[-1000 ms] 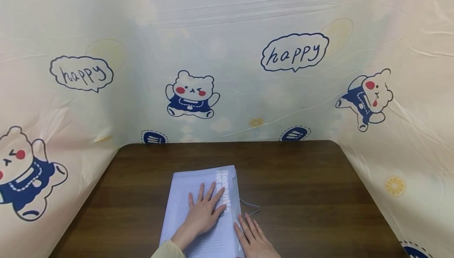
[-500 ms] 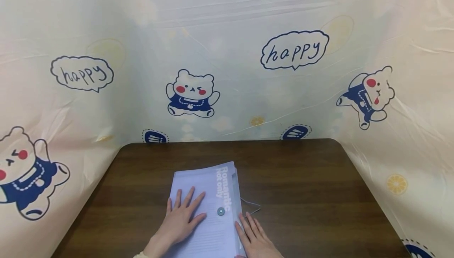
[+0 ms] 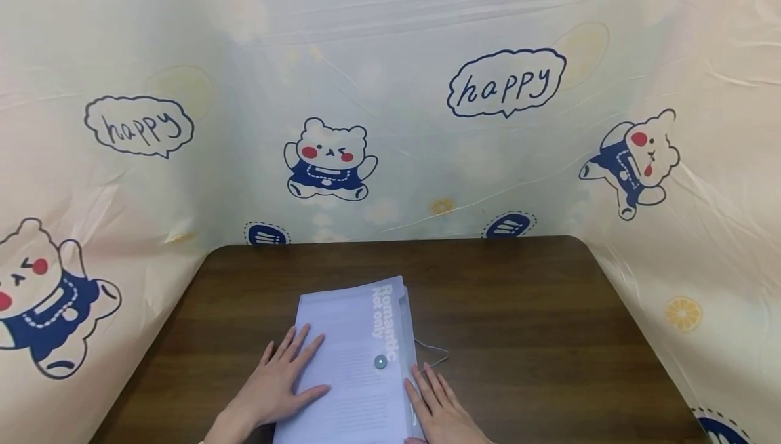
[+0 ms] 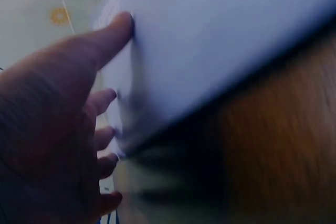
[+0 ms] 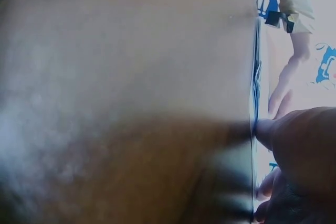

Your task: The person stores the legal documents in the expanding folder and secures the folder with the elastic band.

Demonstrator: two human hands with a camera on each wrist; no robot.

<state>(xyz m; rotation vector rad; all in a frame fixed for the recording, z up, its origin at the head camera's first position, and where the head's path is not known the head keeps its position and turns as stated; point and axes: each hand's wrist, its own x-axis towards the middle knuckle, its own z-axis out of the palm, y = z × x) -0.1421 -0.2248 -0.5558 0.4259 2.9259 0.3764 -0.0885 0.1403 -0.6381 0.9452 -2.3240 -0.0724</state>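
A pale lilac document folder (image 3: 344,335) lies on the table with white lettering and a round button (image 3: 380,361) along its right side. A thin cord (image 3: 434,348) loops out from its right edge. My left hand (image 3: 274,383) rests at the folder's left edge, fingers spread and thumb on the cover; in the left wrist view the thumb (image 4: 113,38) lies against the pale surface. My right hand (image 3: 442,407) rests along the right edge with straight fingers. In the right wrist view the folder's layered edge (image 5: 256,77) shows beside the thumb.
The dark wooden table (image 3: 518,308) extends around the folder on both sides and behind it. A printed cloth (image 3: 415,159) with bears and "happy" bubbles hangs behind and beside the table.
My left hand has slid left across the cover to the folder's left edge, uncovering the button and lettering. The right hand has stayed almost in place.
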